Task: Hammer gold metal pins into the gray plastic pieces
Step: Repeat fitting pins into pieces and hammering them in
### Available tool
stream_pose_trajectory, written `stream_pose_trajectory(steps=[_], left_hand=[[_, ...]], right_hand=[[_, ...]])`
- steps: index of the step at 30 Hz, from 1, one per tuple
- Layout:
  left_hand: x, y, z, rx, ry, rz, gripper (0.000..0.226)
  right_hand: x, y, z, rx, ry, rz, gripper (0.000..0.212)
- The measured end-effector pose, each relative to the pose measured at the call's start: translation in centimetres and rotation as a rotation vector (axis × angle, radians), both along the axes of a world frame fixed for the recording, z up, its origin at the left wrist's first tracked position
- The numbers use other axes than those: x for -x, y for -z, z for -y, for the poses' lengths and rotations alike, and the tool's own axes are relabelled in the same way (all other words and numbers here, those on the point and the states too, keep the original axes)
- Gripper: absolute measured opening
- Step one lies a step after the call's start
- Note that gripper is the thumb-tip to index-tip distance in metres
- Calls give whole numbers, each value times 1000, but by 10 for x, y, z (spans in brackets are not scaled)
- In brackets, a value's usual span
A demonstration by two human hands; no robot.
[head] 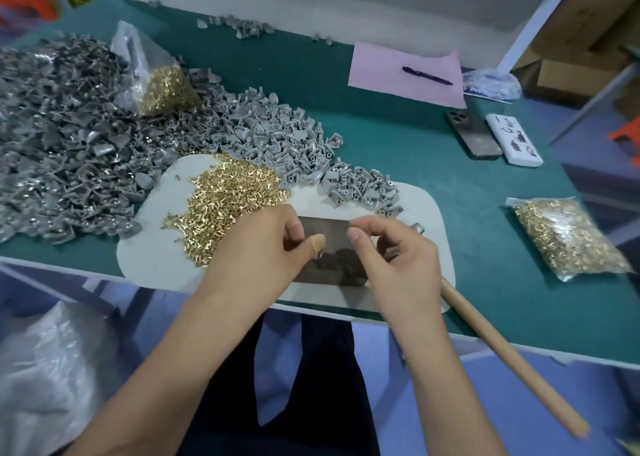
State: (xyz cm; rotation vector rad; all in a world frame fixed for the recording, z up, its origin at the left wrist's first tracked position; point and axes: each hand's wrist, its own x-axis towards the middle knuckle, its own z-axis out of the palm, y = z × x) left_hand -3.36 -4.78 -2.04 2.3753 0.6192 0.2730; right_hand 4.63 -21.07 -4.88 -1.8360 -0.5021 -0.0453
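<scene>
Gold pins (228, 197): heaped just far-left of my left grip (266, 241); both grips curled, right (391, 258) too, contents unclear.

The hands (322, 248) hide whatever they pinch over the metal block (325, 227); hammer head (417, 228) mostly covered.

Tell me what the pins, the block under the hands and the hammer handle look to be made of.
Pins: shiny yellow metal, likely brass; they glint gold in the heap.
Block: dark grey, flat and faintly reflective, with straight edges; probably steel, though partly covered by both hands.
Hammer handle: pale tan, matte, round and unpainted; looks like bare wood.
</scene>
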Motion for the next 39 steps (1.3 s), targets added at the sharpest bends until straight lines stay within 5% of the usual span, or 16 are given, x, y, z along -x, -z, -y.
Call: stream_pose_trajectory(steps=[7, 23, 30, 39], left_hand=[[17, 6, -11, 61, 184, 61, 18], [14, 15, -10, 77, 152, 181, 6], [12, 20, -13, 91, 139, 184, 6], [15, 19, -13, 87, 120, 208, 4]], right_hand=[[4, -4, 4, 180, -61, 36, 13], [6, -35, -24, 650, -172, 225, 7], [8, -51, -38, 1011, -233, 558, 20], [-1, -27, -21, 623, -184, 188, 12]])
